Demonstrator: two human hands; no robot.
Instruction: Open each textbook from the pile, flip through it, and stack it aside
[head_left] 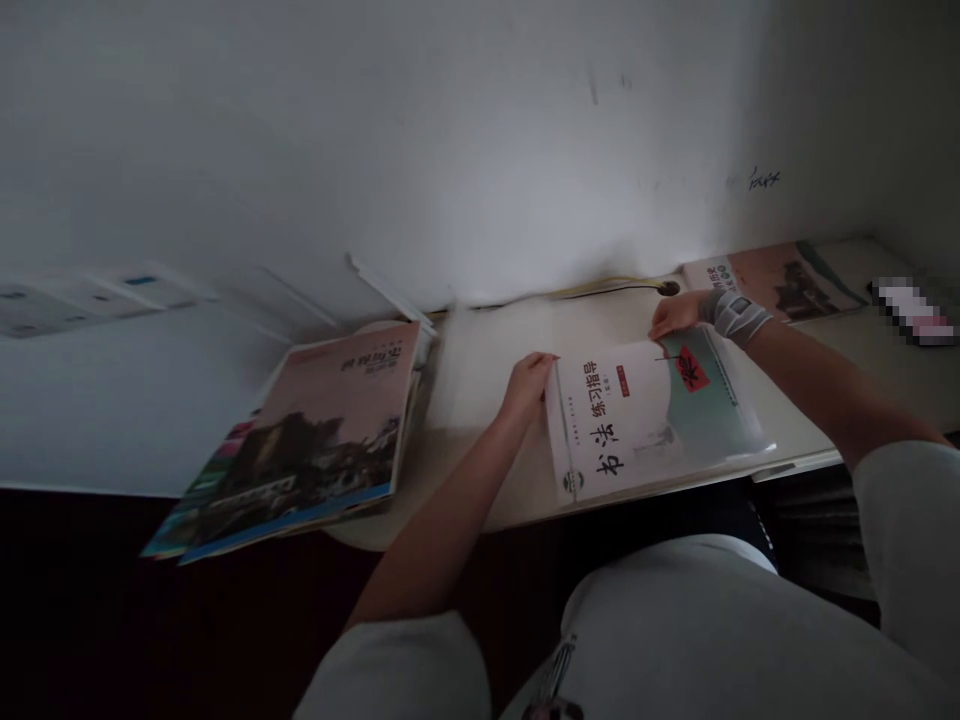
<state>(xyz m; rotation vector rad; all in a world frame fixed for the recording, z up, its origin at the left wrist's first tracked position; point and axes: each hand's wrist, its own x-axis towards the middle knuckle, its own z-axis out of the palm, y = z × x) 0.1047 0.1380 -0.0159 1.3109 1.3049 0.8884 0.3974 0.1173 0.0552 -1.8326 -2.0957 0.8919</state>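
Note:
A white and teal calligraphy workbook (652, 415) with a red mark on its cover lies on the pale desk (487, 350) in front of me. My left hand (529, 385) grips its left edge, fingers curled around the spine side. My right hand (679, 313), with a grey wrist wrap, holds the book's far top corner. Both hands are closed on the same book.
A stack of books (300, 450) with a pinkish building cover overhangs the desk's left front edge. Another pinkish book (780, 280) lies at the far right by the wall. A dark cable (622, 290) runs along the wall. A white shelf (112, 400) extends left.

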